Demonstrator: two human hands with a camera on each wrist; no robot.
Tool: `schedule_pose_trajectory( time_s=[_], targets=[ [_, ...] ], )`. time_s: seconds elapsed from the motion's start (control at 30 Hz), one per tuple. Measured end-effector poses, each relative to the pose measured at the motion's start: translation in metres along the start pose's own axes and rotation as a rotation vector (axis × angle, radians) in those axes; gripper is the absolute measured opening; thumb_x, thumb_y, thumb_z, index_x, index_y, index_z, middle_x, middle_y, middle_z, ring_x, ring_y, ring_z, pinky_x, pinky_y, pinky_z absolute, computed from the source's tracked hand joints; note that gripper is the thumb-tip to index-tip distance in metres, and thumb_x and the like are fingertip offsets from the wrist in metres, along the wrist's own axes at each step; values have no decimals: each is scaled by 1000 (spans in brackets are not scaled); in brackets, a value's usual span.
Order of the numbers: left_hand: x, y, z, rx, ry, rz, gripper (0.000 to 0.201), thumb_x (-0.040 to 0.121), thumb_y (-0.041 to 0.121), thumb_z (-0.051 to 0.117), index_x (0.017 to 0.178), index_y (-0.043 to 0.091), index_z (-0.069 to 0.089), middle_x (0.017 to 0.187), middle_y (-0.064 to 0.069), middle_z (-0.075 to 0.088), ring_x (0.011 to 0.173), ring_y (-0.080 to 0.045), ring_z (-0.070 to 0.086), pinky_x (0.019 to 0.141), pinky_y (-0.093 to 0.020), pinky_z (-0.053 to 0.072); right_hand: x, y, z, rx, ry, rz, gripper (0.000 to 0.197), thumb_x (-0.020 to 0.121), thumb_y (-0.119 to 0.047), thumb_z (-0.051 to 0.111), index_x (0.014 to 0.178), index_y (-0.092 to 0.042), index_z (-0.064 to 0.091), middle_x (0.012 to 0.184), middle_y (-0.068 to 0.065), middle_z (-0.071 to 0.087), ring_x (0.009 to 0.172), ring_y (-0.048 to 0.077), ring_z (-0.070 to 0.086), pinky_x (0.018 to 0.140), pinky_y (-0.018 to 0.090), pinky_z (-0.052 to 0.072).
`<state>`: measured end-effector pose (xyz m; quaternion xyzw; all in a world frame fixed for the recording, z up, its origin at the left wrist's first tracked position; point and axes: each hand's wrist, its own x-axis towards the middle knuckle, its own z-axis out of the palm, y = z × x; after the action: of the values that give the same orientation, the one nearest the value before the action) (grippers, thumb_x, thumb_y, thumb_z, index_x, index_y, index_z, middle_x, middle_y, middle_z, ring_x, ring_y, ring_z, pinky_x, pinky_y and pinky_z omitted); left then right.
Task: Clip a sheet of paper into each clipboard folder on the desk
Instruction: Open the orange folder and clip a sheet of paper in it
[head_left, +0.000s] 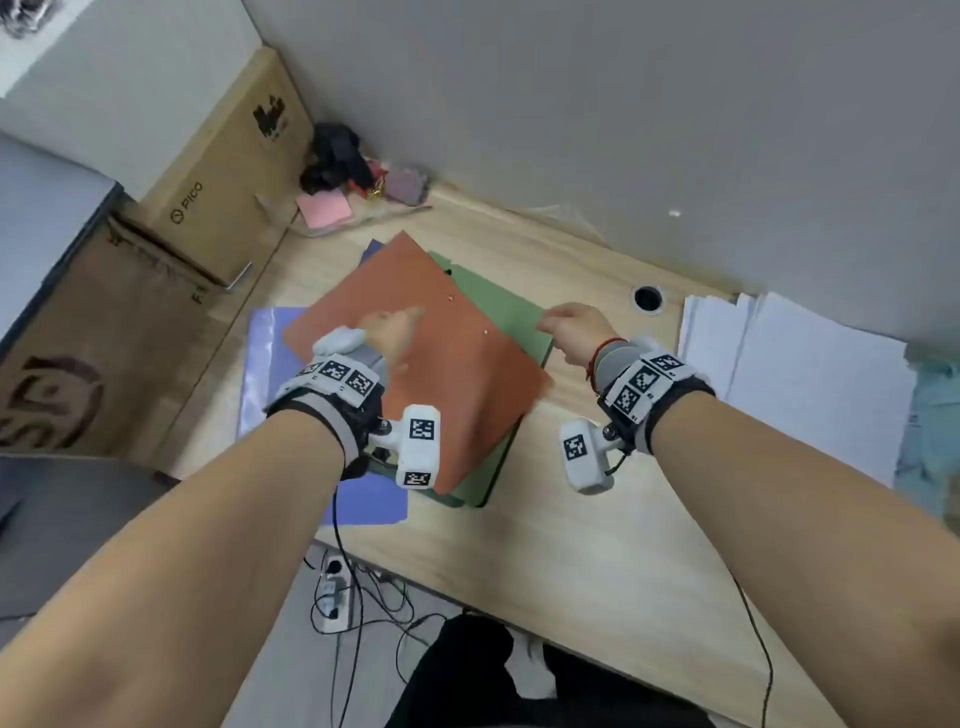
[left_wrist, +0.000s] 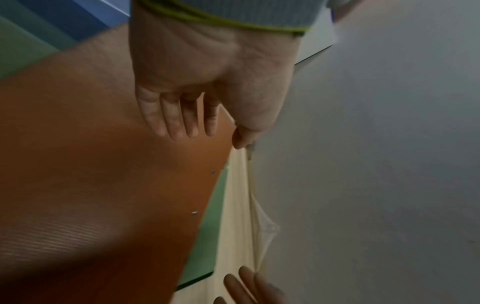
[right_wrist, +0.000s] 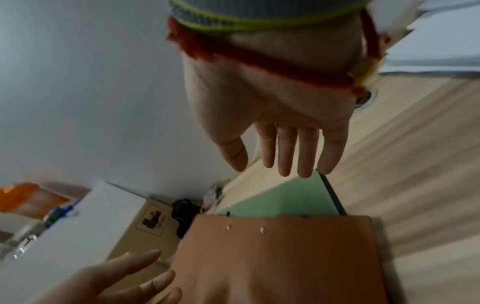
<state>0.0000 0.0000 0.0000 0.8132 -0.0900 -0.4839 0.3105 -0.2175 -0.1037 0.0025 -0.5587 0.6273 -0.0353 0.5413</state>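
Note:
An orange clipboard folder (head_left: 441, 364) lies closed on top of a green folder (head_left: 511, 306), with a blue folder (head_left: 363, 506) under both. Two small rivets show on the orange cover (right_wrist: 285, 257). My left hand (head_left: 389, 327) hovers over the orange folder (left_wrist: 103, 164) with straight fingers, holding nothing. My right hand (head_left: 571, 325) is above the green folder's (right_wrist: 285, 197) far right corner, its fingers (right_wrist: 291, 148) straight and empty. A stack of white paper (head_left: 810, 384) lies at the right of the desk.
A grey wall runs along the desk's far edge. A cable hole (head_left: 648, 299) sits between the folders and the paper. Pink sticky notes (head_left: 323, 209) and dark clutter lie at the back left, next to cardboard boxes (head_left: 228, 176). A clear plastic sleeve (head_left: 260, 364) lies left.

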Motion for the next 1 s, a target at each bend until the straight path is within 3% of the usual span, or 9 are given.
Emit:
schedule_pose_trajectory(
  time_s=[0.1,0.2,0.27,0.47,0.6,0.73,0.83,0.9,1.0],
  targets=[
    [13,-21,9,-17,72,-112,37,89,41,65,112,13,60,99,-5,61,91,-24,59,77,-34,52,14,8,22,-138,-47,12,40,88,-29,64,125,-13,61,104,0,63,96,19,57,90,32,45],
    [18,-35,13,13,86,-124,40,88,38,65,118,13,60,100,-6,60,88,-24,59,73,-31,52,20,17,37,-257,-109,49,52,88,-37,64,135,-15,53,133,4,57,122,23,54,95,28,39],
    [21,-34,16,27,99,-122,36,88,35,66,115,12,60,100,-8,61,88,-25,58,82,-34,54,23,21,43,-327,-136,60,57,88,-39,63,139,-16,49,139,4,54,126,25,52,95,28,39],
    [31,-39,24,54,91,-165,32,76,43,74,79,23,49,105,-6,61,104,-29,59,98,-43,51,27,33,51,-448,-133,89,74,76,-50,71,139,-20,46,138,4,53,126,28,50,97,32,41],
    [24,-35,29,51,58,-161,31,84,37,72,97,19,51,94,-5,54,91,-25,54,94,-41,54,17,32,58,-504,-232,95,61,78,-56,69,121,-14,58,113,2,60,101,25,57,78,28,41],
    [13,-31,35,80,27,-153,49,82,44,72,118,17,52,95,-3,57,83,-19,57,90,-40,56,0,35,64,-480,-350,96,44,82,-57,65,93,-14,71,106,10,70,101,28,65,84,33,50],
    [5,-30,41,83,-26,-164,61,82,47,71,130,15,50,111,-2,56,107,-24,59,88,-40,57,-12,41,74,-241,-425,178,58,81,-52,70,119,-9,60,118,12,66,107,28,66,92,39,53],
    [1,-32,45,119,-24,-155,64,80,49,72,130,14,51,115,-2,58,108,-25,59,86,-38,57,-21,46,77,-179,-401,210,75,78,-48,74,137,-13,43,126,7,59,110,22,62,90,36,53],
    [0,-38,44,279,49,-75,61,73,51,75,121,19,55,122,-6,60,104,-25,59,89,-38,54,-23,62,82,-246,-314,208,78,78,-42,76,140,-13,37,130,8,53,109,25,60,86,38,55]
  ],
)
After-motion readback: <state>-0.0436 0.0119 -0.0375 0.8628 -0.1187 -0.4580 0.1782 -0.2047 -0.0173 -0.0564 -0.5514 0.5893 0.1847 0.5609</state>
